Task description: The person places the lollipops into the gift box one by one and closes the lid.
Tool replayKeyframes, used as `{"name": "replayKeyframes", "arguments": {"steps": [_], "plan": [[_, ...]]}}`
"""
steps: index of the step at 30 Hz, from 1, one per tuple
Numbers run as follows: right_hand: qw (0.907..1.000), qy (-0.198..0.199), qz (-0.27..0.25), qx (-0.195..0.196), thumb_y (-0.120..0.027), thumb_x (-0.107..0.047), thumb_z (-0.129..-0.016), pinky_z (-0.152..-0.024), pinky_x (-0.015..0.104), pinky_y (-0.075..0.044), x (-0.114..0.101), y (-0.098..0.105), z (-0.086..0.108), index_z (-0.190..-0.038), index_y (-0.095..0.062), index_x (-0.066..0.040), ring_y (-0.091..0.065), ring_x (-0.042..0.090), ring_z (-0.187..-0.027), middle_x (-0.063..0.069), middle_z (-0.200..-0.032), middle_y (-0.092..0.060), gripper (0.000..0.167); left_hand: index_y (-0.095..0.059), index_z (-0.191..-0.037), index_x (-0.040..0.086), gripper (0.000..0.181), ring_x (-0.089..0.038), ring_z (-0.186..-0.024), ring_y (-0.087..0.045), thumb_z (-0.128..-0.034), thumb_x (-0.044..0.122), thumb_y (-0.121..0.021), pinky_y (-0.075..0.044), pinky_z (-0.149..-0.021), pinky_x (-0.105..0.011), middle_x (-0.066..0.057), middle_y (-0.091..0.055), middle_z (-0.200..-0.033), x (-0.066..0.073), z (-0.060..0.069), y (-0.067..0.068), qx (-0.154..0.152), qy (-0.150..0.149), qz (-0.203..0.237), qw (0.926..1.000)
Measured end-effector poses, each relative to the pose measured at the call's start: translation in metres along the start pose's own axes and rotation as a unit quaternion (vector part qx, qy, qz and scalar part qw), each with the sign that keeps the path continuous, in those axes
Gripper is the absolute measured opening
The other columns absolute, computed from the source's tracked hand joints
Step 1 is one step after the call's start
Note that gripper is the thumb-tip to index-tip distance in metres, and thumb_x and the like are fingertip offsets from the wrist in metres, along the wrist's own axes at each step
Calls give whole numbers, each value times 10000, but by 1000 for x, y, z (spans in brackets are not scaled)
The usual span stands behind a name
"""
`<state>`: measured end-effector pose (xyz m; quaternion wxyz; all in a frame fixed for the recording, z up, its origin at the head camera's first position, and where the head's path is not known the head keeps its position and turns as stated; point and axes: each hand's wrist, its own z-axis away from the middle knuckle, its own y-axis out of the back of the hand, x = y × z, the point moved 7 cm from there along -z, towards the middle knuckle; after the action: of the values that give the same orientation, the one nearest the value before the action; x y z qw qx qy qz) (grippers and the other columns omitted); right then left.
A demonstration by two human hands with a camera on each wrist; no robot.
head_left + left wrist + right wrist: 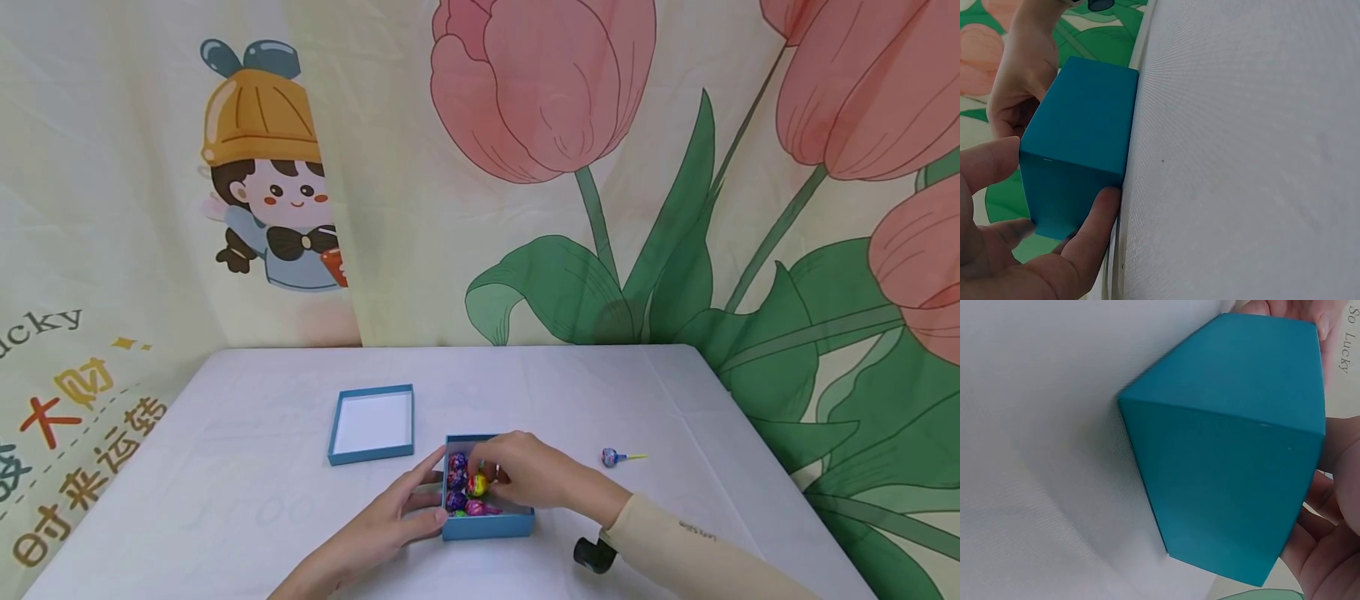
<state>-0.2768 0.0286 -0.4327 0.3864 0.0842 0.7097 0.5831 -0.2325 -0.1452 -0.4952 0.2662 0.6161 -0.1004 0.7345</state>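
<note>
A blue open-topped box (489, 527) stands on the white table with several wrapped lollipops in it. Dark purple-blue wrapped lollipops (457, 479) line its left side, and a pink lollipop (476, 507) lies near the front wall. My left hand (397, 512) rests its fingertips and thumb against the box's left side, steadying it with fairly straight fingers. Reaching in over the right wall, my right hand (528, 469) has curled fingers at a yellow lollipop (477, 485) and appears to pinch it. Part of the right hand's grip is hidden. Both wrist views show the box's outer walls.
A shallow blue lid (371, 423) with a white inside lies behind and left of the box. One lollipop (611, 457) with a blue wrapper and yellow stick lies to the right. A black device (595, 554) hangs by my right wrist. A printed curtain backs the table.
</note>
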Motion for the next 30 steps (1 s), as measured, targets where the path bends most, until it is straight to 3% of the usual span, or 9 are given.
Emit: {"name": "replayKeyframes", "arguments": {"steps": [21, 30], "plan": [[9985, 145, 519, -127, -798, -36, -949, -723, 87, -503, -3, -6, -1, -1077, -743, -181, -568, 6, -790, -84, -941, -709, 201, -129, -1727, 273, 818, -506, -1451, -437, -1085, 352, -630, -471, -1098, -658, -301, -280, -1666, 2, 1, 0, -21, -137, -54, 9999], [9992, 136, 371, 71, -810, -33, -935, -740, 121, -530, -1, 15, 10, -1184, -767, -155, -675, 113, -877, -23, -1047, -744, 280, -140, -1726, 265, 816, -501, -1445, -446, -1082, 348, -636, -478, -1096, -650, -299, -292, -1658, 2, 1, 0, 7, -161, -62, 9999]]}}
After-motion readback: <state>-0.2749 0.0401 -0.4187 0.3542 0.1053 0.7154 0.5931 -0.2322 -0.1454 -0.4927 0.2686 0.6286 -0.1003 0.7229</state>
